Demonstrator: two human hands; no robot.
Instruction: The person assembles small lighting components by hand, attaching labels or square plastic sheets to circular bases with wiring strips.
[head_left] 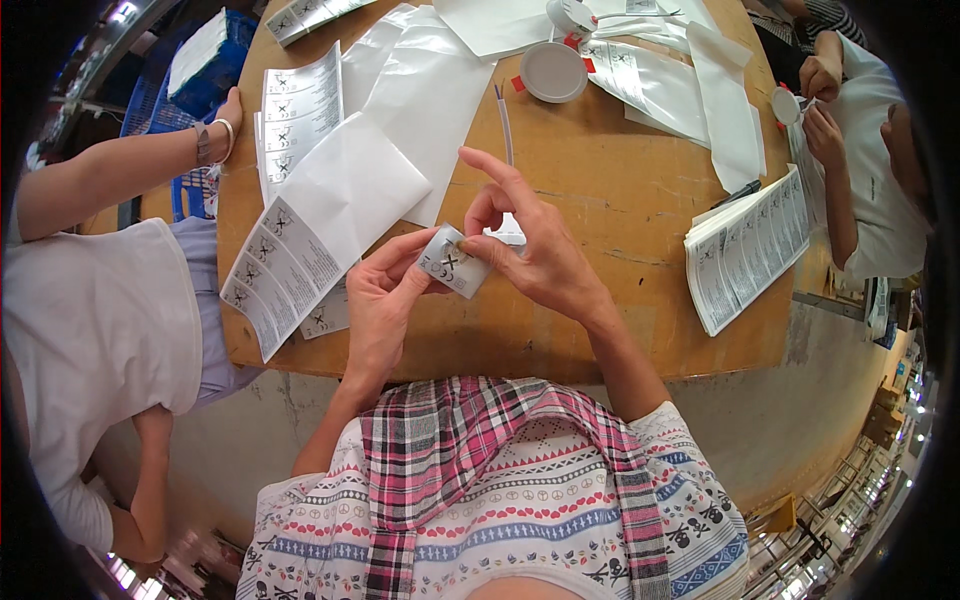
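Note:
Near the table's front edge, in the middle, my left hand (385,290) grips a small silver printed label (452,264) between thumb and fingers. Whether the label is stuck to something beneath it, I cannot make out. From the other side comes my right hand (545,250), its thumb pressed on the label's upper part, the index finger raised and bent. Behind that hand shows a bit of a white object (511,232), mostly hidden. A grey cable (505,125) with bare-ended wires points away from my hands across the table.
Silver label sheets (285,265) and white backing paper (425,100) lie at left. At right are a stack of label sheets (745,250) and a black pen (735,195). Round white lamps (553,72) sit far back. Co-workers flank the table; the right one handles a lamp (786,105).

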